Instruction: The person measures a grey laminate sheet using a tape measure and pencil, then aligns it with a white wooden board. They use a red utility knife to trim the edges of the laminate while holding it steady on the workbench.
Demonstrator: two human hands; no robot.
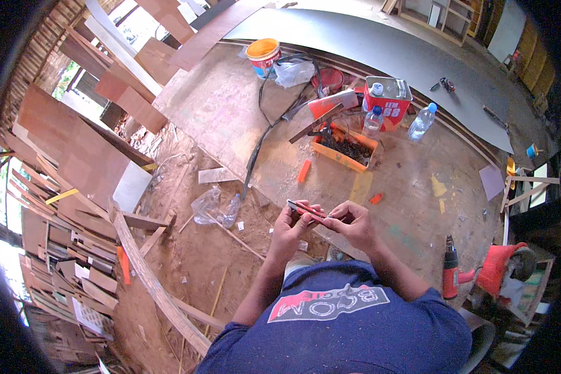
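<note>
My left hand (291, 229) is closed around a slim red-and-black cutter knife (308, 210), held level in front of my body. My right hand (351, 225) is pinched at the knife's right end; whether its fingertips also hold some small piece is too small to make out. Beyond the hands, an orange strip (304, 171) and a small orange scrap (376, 198) lie on the wooden worktop (411, 181). Farther off stands an orange tray (343, 163) filled with dark small pieces.
Plastic bottles (422, 122), a red tin (397, 103) and a bucket (265, 59) stand toward the back. A black cable (258, 146) crosses the worktop. At right is a red-and-black heat gun (450, 271) near a red machine (500, 262). Timber (149, 287) and boards lie left.
</note>
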